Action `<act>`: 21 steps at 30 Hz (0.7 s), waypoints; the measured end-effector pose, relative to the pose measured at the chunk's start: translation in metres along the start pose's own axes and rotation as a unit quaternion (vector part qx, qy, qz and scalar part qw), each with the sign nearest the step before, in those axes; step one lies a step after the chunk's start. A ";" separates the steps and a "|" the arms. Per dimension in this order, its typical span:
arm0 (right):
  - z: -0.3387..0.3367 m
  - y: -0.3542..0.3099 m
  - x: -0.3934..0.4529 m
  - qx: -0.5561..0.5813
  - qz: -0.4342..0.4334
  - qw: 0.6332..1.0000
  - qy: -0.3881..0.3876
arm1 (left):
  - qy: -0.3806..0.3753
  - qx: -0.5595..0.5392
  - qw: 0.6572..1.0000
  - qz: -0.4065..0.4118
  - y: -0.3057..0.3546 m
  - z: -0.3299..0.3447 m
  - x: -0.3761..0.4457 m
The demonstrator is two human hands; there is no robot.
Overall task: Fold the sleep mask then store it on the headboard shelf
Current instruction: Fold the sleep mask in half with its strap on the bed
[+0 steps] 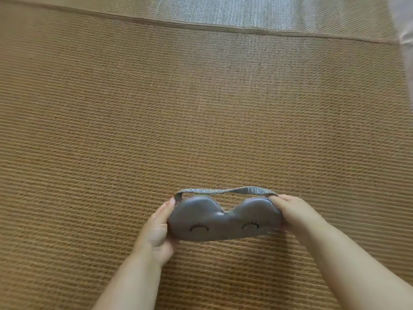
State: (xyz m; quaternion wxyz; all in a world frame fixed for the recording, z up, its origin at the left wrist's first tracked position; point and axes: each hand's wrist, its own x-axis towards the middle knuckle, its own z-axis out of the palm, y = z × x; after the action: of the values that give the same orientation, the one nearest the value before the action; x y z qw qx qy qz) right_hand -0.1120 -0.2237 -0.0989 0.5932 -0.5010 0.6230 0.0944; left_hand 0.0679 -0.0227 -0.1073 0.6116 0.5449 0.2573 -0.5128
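Note:
A grey sleep mask [223, 221] with two stitched closed eyes is held unfolded, face up, just above a woven brown mat [201, 108]. Its grey ruched strap [225, 190] stretches in a loop along the far side. My left hand [157, 229] grips the mask's left end. My right hand [295, 212] grips the right end, fingers curled over its edge. No headboard shelf is in view.
The woven mat covers nearly the whole view and has a sewn border [223, 27] running across the top. Beyond the border lies a pale grey fabric [257, 10]. A whitish object [407, 30] shows at the top right corner.

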 end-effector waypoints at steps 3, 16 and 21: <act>-0.007 0.002 0.003 0.161 0.020 0.986 -0.033 | -0.029 0.049 0.998 -0.005 0.005 -0.001 -0.002; -0.035 -0.020 -0.019 -0.150 -0.267 0.951 0.037 | -0.074 0.517 0.826 0.212 0.041 0.006 -0.003; -0.029 0.003 -0.015 -0.419 -0.290 0.856 0.089 | -0.027 0.703 0.653 0.280 0.034 -0.007 -0.002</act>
State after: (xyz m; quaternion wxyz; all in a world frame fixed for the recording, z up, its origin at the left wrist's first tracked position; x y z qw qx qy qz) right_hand -0.1361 -0.2346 -0.0797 0.2696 -0.8667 0.4007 0.1250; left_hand 0.0998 -0.0196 -0.0938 0.1668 0.8438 -0.3616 -0.3599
